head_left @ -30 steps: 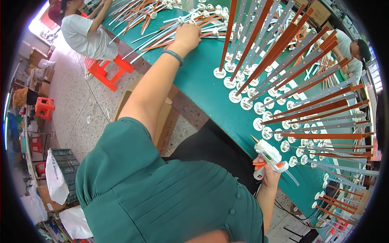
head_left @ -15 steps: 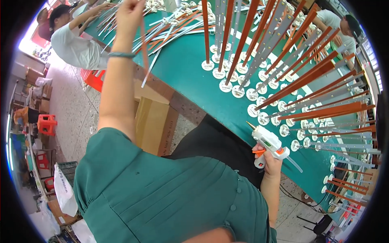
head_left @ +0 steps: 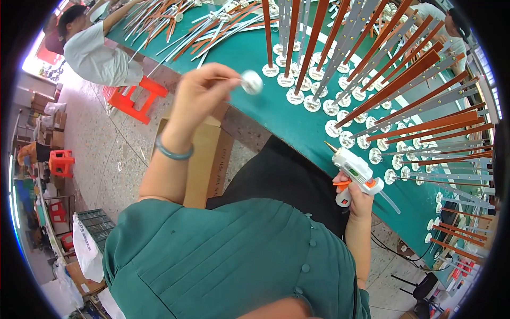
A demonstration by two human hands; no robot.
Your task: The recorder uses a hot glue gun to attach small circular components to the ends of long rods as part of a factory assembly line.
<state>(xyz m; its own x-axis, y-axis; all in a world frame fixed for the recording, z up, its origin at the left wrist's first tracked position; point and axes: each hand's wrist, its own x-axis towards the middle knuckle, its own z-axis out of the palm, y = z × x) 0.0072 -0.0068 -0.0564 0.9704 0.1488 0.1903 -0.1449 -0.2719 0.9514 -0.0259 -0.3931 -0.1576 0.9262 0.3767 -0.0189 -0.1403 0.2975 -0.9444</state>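
Observation:
My left hand is raised over the near edge of the green table. Its thumb and fingers pinch a thin brownish strip or wire, with a blurred white round disc at the far end. Near the table's edge on the right, my right hand grips a white glue gun with an orange trigger. The gun's nozzle points up and left, and a clear glue stick sticks out behind. Beyond it stand several long brown strips and grey strips with small dots, each on a white round base.
Loose white and brown strips lie heaped on the green table at the far left. A cardboard box stands on the floor below. One co-worker is at the left by a red stool, another at the far right.
My left hand has come down and nearer from the far side, and the white disc on its strip now shows beside the fingers. My right hand with the glue gun has barely moved.

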